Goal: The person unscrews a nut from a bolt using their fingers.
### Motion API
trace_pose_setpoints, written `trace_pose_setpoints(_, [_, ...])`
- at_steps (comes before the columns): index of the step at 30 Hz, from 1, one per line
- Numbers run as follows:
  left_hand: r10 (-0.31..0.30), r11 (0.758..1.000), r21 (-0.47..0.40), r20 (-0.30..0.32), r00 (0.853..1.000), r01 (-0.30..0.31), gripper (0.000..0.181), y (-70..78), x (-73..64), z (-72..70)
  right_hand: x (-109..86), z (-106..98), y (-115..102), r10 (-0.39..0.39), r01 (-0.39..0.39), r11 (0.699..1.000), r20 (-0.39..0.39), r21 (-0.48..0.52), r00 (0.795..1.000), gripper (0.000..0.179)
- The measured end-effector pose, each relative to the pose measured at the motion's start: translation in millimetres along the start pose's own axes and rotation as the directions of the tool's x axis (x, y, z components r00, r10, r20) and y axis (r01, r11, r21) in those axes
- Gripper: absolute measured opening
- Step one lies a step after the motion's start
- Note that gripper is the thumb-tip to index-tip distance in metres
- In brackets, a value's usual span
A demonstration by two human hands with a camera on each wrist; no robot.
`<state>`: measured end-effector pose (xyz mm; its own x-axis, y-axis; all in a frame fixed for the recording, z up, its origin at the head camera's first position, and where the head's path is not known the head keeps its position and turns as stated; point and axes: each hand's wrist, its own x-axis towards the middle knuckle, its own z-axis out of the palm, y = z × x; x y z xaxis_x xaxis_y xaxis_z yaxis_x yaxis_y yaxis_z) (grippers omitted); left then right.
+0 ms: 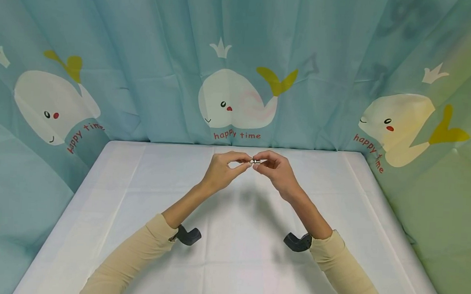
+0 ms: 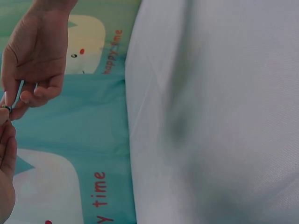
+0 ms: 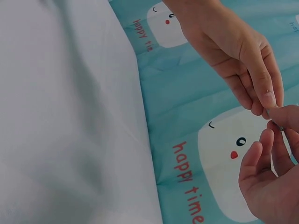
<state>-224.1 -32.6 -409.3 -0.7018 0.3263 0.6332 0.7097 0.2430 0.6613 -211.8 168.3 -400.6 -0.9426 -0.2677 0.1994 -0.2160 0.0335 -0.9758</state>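
Observation:
Above the far part of the white table, a small shiny metal piece (image 1: pixel 257 162), slim and roughly cylindrical, lies level between both hands. My left hand (image 1: pixel 220 169) pinches its left end between thumb and forefinger. From the other side, my right hand (image 1: pixel 279 172) grips it with thumb and fingertips, and the two sets of fingertips nearly meet. Fingers hide most of the piece in both wrist views; its exact kind I cannot tell. In the right wrist view, the left hand (image 3: pixel 238 56) reaches down from the top toward the right hand (image 3: pixel 268 182).
A white cloth covers the table (image 1: pixel 229 271), whose far edge meets a blue curtain (image 1: pixel 162 94) printed with whales. More curtain (image 1: pixel 448 211) hangs along the right side. Black curved wrist mounts (image 1: pixel 190 236) stick inward from both sleeves. Shadows of the hands fall on the cloth.

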Motion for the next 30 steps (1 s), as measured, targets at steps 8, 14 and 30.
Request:
trace_pose_setpoints(8, [0.004,1.000,-0.018,-0.003,1.000,-0.004,0.010,-0.4,-0.3,0.1,0.9,0.3,2.3,0.044,-0.044,0.999,0.002,0.003,0.999,0.034])
trace_pose_setpoints(14, [0.005,1.000,-0.022,0.001,1.000,-0.005,0.009,-0.2,0.7,0.2,2.1,0.3,3.2,0.090,-0.090,0.996,-0.034,-0.007,0.995,0.028])
trace_pose_setpoints(30, [0.023,1.000,-0.010,-0.006,1.000,-0.024,0.010,1.5,1.5,1.2,0.8,-1.8,-0.3,0.029,-0.029,0.999,-0.008,0.032,1.000,0.026])
